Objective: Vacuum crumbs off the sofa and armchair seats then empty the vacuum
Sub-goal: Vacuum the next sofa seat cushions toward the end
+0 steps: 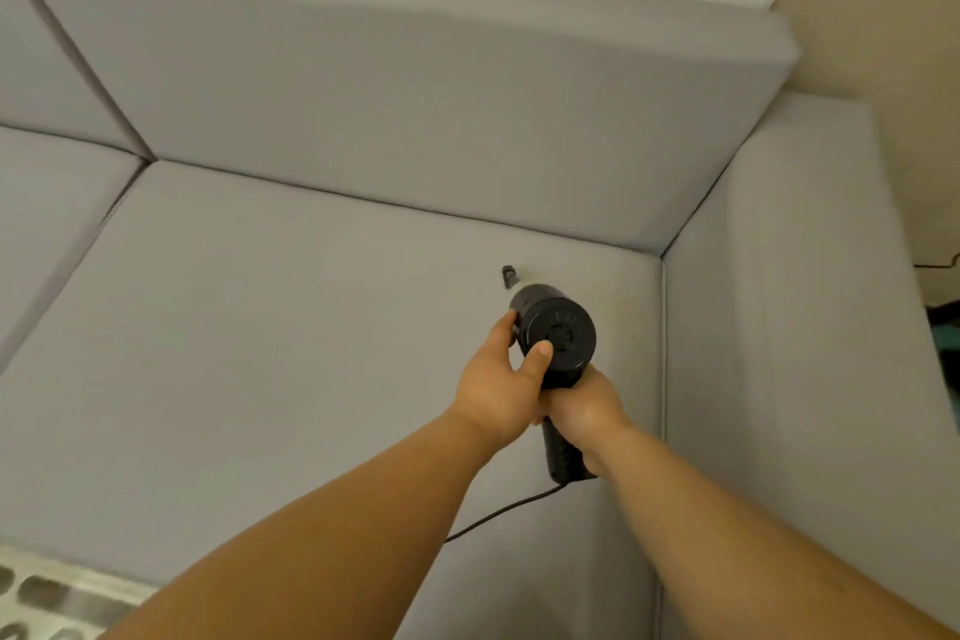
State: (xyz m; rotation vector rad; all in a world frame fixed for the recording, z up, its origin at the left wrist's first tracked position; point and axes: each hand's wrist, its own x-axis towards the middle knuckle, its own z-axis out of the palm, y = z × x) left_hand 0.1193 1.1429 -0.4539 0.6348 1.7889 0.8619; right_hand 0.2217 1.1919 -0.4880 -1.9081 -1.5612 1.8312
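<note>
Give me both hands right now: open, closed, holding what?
Left hand: closed on the barrel of the handheld vacuum, thumb on its rear cap.
Right hand: closed around the vacuum's handle.

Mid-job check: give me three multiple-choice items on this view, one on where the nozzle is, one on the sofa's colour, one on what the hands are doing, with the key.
1. Where does the vacuum point its nozzle?
A. at the floor
B. at the seat cushion, near the right armrest
C. at the wall

2. What colour is the sofa?
A. grey
B. red
C. green

3. What are the hands doing?
A. both hang free
B. only one holds the vacuum
C. both hold the vacuum

Key: 1 B, the tip sits low over the seat, close to the back corner. 2 A, all cushions are grey. 3 C, the left hand wraps the body and the right hand grips the handle.
</note>
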